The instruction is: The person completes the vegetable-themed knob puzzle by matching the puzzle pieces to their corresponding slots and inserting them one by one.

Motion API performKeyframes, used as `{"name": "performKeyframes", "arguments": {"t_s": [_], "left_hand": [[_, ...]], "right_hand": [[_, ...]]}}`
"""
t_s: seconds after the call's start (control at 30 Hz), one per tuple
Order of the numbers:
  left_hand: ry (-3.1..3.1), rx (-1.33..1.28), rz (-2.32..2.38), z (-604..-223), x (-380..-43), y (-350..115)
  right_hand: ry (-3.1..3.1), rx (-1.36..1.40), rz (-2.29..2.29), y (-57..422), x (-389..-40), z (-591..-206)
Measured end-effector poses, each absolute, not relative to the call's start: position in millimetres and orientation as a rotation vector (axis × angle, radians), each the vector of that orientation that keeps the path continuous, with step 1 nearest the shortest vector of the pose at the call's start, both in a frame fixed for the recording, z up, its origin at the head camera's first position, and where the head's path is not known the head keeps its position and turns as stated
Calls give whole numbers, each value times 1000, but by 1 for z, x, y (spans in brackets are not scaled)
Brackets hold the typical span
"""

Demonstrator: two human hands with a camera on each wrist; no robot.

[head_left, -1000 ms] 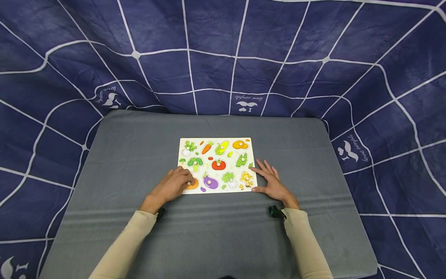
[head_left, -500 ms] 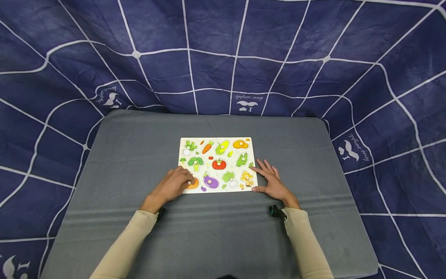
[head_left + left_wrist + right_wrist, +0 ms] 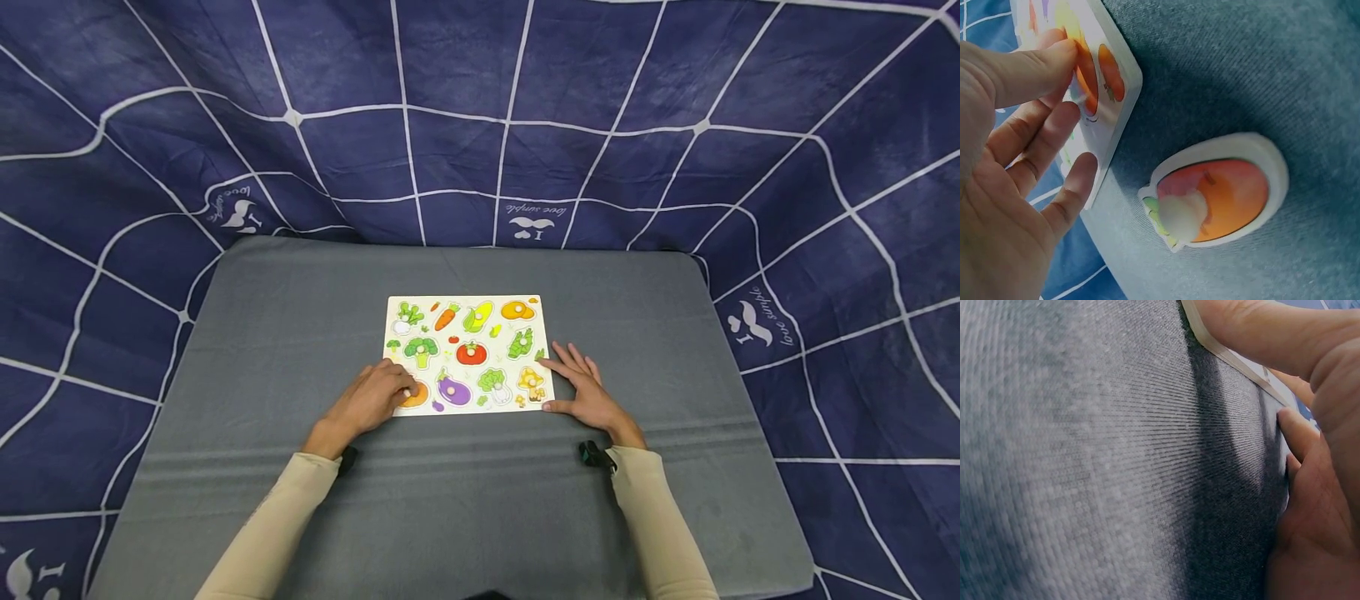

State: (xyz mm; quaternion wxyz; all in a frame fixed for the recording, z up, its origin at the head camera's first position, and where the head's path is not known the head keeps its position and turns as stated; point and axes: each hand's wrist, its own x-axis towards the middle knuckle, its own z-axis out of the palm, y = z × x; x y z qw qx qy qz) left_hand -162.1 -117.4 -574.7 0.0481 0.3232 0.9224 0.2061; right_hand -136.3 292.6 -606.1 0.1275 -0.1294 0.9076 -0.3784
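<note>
A white vegetable puzzle board (image 3: pixel 498 350) lies on the grey cloth. My left hand (image 3: pixel 370 396) is at its near-left corner, thumb and forefinger pinching at the orange puzzle piece (image 3: pixel 416 395); any knob there is hidden by the fingers. In the left wrist view the other fingers spread loosely beside the board. Near that hand a loose orange knobbed piece (image 3: pixel 1229 194) with green leaves lies on the cloth, hidden in the head view. My right hand (image 3: pixel 588 402) rests at the board's right edge, fingers spread, thumb and forefinger touching it by the mushroom piece (image 3: pixel 532 382).
Other pieces in the board include a purple eggplant (image 3: pixel 454 391), a red tomato (image 3: pixel 471 354) and a green broccoli (image 3: pixel 422 352). The grey table (image 3: pixel 480 500) extends around the board. Blue white-lined curtains (image 3: pixel 457 150) hang behind it and at both sides.
</note>
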Motion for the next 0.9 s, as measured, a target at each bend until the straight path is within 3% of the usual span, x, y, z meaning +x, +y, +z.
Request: {"name": "performKeyframes", "arguments": {"t_s": [0.5,0.9], "left_hand": [[2852,938,754,-579,-156,-121],[2886,717,748,-571,-149,-159]], "right_hand": [[2633,-385,-1105,293,-136,-605],[2641,-385,-1101,292,-135,-606]]}}
